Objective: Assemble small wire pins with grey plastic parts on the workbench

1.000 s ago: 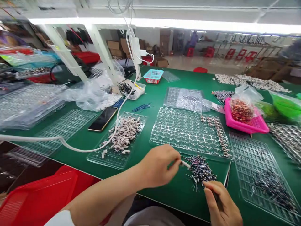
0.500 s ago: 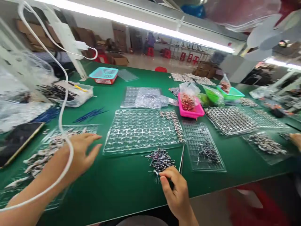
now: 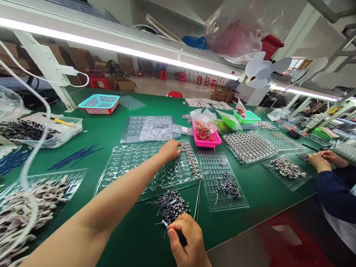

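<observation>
My left hand (image 3: 170,150) reaches over the clear moulded tray (image 3: 130,163), its fingers closed at the back near the ring-like parts (image 3: 191,159) seated along the tray's right side. What its fingertips hold is hidden. My right hand (image 3: 186,237) is closed, thumb and forefinger pinched on a small wire-legged part (image 3: 166,224) at the near edge of a pile of such dark parts (image 3: 174,204). Metal tweezers (image 3: 197,200) lie just beyond that hand, pointing away; their near end is hidden. More loose pale ring-like parts (image 3: 41,202) lie heaped on a tray at left.
Right of the pile is a narrow clear tray (image 3: 207,185) with more wire-legged parts. Behind it stands a pink basket (image 3: 214,141). A white cable (image 3: 44,111) hangs at left. Another person's hands (image 3: 322,161) work at right, near a filled tray (image 3: 250,144).
My left hand has moved from the heap of pale parts at left to the back of the clear tray, its fingers now closed. My right hand stays by the pile. The view has turned right.
</observation>
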Available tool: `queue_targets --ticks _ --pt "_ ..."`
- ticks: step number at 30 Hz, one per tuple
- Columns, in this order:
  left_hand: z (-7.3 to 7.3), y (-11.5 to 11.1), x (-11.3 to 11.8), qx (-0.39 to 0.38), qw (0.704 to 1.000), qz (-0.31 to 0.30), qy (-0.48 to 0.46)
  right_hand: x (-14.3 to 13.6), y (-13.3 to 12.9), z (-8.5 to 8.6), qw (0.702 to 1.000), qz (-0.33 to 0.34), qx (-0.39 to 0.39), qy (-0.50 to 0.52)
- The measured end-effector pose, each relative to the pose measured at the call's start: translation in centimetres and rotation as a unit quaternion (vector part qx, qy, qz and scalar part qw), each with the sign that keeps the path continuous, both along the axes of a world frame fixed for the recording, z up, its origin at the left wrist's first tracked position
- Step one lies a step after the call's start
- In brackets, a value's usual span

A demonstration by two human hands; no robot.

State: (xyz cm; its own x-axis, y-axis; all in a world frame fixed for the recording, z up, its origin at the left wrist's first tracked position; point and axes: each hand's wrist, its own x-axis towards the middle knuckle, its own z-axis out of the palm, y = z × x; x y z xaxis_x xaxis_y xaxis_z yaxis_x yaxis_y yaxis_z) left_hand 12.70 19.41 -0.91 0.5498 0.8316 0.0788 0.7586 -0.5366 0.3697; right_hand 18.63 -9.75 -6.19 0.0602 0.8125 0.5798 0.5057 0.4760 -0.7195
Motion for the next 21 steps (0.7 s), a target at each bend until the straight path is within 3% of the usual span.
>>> queue_targets --ticks 6,14,21 --pt "-1.3 2.3 1.9 -0.086 0.996 0.009 0.036 -0.6 0.3 -0.7 0.999 -0.035 0.011 -0.003" --pt "-0.2 4.6 2.8 -0.165 0.985 -0.028 0.034 -1.3 0.6 -1.2 0.997 -0.069 0.024 0.001" --pt "1.0 3.5 2.4 -0.173 0.982 0.000 -0.080 -1.1 0.8 -1.5 0.997 -0.066 0.025 -0.006"
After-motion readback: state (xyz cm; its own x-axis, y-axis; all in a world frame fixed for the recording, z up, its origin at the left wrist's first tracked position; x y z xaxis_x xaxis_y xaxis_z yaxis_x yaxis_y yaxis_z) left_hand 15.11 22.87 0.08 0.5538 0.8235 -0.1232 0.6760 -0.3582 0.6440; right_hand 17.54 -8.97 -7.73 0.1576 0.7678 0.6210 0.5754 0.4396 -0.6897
